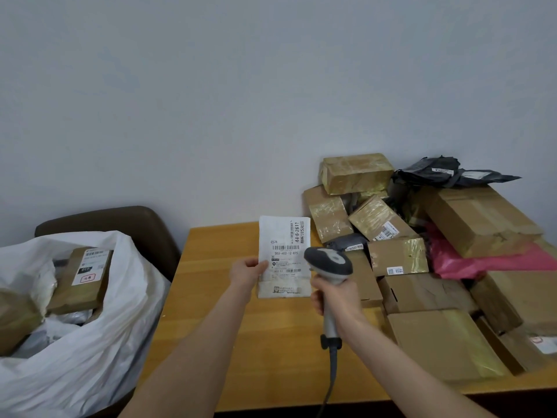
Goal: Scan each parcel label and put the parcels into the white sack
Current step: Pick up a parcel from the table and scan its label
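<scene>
Covering parcel edge, scanner in right hand; left hand pinches parcel.

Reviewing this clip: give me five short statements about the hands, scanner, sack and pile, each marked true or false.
1. The left hand holds a white parcel by its left edge. True.
2. The right hand is empty. False: it grips the scanner by the handle.
3. The sack already has parcels in it. True.
4. The pile of parcels lies on the floor. False: it lies on the table, at its right side.
5. The scanner is cordless. False: a cable hangs from its handle.
</scene>
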